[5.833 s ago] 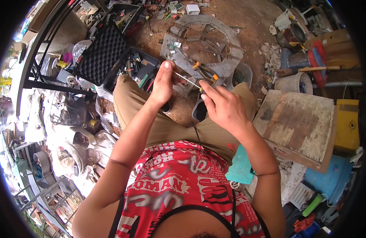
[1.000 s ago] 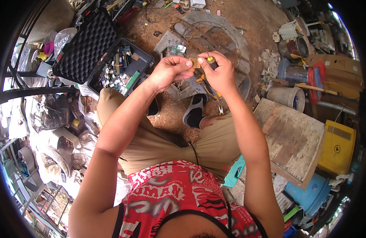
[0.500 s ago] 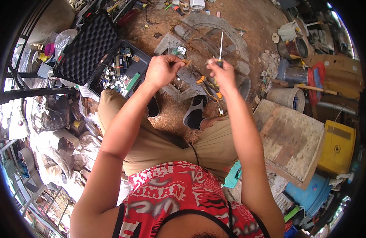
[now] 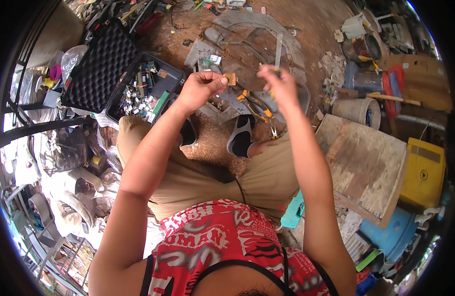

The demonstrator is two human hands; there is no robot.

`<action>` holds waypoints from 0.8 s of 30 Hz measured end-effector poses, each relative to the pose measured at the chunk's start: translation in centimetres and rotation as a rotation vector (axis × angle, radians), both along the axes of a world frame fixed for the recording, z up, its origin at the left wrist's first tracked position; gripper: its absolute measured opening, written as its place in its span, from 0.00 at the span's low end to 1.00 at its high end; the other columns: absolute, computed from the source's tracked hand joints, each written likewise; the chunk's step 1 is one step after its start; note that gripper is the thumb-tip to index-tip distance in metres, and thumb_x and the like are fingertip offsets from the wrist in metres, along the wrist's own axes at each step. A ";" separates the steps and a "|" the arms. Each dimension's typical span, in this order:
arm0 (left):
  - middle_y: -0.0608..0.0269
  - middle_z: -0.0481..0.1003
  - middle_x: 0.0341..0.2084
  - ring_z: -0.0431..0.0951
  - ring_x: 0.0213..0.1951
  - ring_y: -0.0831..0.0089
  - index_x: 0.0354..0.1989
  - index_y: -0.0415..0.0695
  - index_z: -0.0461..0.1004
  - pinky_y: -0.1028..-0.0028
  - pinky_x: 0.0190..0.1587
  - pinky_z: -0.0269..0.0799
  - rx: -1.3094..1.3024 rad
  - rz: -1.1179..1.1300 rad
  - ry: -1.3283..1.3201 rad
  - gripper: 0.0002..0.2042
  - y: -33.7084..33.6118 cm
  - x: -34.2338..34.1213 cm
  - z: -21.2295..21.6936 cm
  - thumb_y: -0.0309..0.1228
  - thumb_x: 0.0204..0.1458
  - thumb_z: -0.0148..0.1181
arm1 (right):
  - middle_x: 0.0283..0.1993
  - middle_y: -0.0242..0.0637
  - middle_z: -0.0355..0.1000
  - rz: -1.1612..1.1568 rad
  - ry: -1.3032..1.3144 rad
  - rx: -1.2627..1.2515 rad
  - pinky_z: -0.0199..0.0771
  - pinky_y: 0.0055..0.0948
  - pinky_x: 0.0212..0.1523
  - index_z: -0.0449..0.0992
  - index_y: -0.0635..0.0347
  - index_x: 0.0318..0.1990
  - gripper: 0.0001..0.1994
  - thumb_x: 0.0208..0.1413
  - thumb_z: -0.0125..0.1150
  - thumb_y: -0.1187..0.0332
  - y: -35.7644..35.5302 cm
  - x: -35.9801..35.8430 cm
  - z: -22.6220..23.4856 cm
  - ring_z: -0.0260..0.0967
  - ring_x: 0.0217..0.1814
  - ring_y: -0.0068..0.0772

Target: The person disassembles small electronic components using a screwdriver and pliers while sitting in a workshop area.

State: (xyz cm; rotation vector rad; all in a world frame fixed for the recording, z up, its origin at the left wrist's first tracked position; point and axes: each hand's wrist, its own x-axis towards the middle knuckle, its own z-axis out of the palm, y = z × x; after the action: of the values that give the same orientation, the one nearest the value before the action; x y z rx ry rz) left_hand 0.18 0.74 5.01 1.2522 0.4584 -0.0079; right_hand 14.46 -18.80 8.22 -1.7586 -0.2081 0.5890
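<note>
We find the left hand [image 4: 200,91] in a narrow pinch, thumb and fingers gripping a small yellow-brown circuit board piece [image 4: 230,79] by its left end. The piece is held clear in the air, above the near part of a grey ring-shaped frame [image 4: 286,42] standing on the brown ground. We note the right hand [image 4: 282,89] to the right of it, apart from the piece and blurred; its fingers are curled around the handle of a screwdriver [image 4: 279,52], whose blurred shaft points toward the far side of the frame. The exact finger contact there we cannot tell.

Between and below the hands we record yellow-and-black-handled pliers [image 4: 254,106], with smaller pliers [image 4: 273,131] nearer the person, beside the right foot. To the left lies a black hard case [image 4: 176,74], its foam-lined lid [image 4: 101,64] raised. In the case we observe a heap of small pale parts [image 4: 136,101], dark board strips and a green strip [image 4: 161,105] along the near side.

To the right of the lap we list a worn wooden panel [image 4: 363,167], a yellow casing [image 4: 424,172] just beyond it, a blue plastic container [image 4: 393,238] and, near the thigh, a teal object [image 4: 291,212].
</note>
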 end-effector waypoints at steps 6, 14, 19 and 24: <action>0.64 0.79 0.31 0.77 0.34 0.79 0.41 0.36 0.78 0.77 0.43 0.75 0.008 -0.192 -0.012 0.12 -1.8 -0.2 0.5 0.34 0.56 0.64 | 0.29 0.28 0.75 0.105 -0.031 0.045 0.68 0.20 0.25 0.79 0.63 0.40 0.11 0.58 0.65 0.63 -0.6 -6.5 -1.0 0.66 0.24 0.15; 0.64 0.80 0.35 0.78 0.36 0.78 0.46 0.38 0.78 0.78 0.44 0.74 0.012 -0.123 -0.028 0.15 -1.9 0.3 0.1 0.35 0.56 0.64 | 0.31 0.29 0.76 -0.137 -0.042 0.059 0.67 0.19 0.28 0.80 0.56 0.38 0.08 0.57 0.64 0.62 -8.0 -0.3 3.8 0.65 0.26 0.16; 0.61 0.81 0.33 0.78 0.33 0.79 0.47 0.39 0.78 0.77 0.38 0.73 0.759 -0.024 0.033 0.15 0.2 0.7 0.8 0.35 0.56 0.63 | 0.31 0.30 0.76 -0.504 -0.065 0.036 0.64 0.20 0.29 0.77 0.58 0.39 0.11 0.55 0.67 0.62 -17.0 5.6 1.2 0.67 0.29 0.18; 0.54 0.81 0.34 0.82 0.35 0.59 0.42 0.43 0.80 0.66 0.40 0.76 1.196 0.083 0.123 0.15 3.2 -0.7 1.1 0.40 0.52 0.63 | 0.38 0.35 0.78 -0.731 0.025 -0.178 0.67 0.22 0.30 0.77 0.62 0.44 0.16 0.56 0.67 0.60 -24.9 7.1 -7.7 0.68 0.30 0.19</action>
State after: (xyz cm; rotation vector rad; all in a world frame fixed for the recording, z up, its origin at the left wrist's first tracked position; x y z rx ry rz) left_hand -0.56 3.96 6.08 2.4099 0.6481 0.3007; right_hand 21.56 -43.71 0.49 -1.8345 0.5054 0.0940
